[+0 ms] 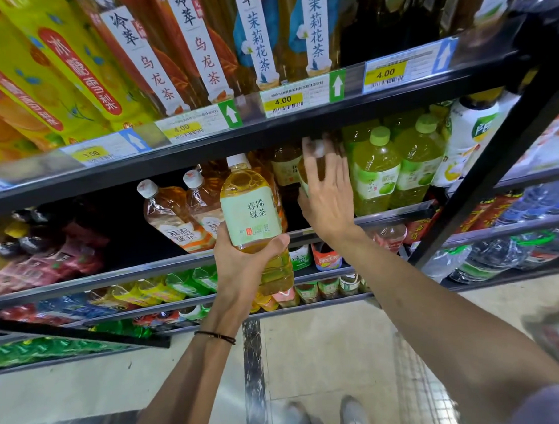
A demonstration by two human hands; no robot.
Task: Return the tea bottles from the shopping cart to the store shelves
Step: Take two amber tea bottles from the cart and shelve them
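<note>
1. Right hand point(327, 193): fingers spread, laid against a white-capped tea bottle point(318, 150) standing on the middle shelf point(393, 215) near its front edge, just beside the green-capped bottles point(374, 172).
2. Left hand point(242, 268): curled round the lower body of a green tea bottle point(251, 210), upright, off the shelf, before its front edge.
3. Step, judged: seating one bottle; the held one likely follows and needs a gap in the row.

Glossy clear plastic bottle point(254, 219), paper label point(252, 214)
</note>
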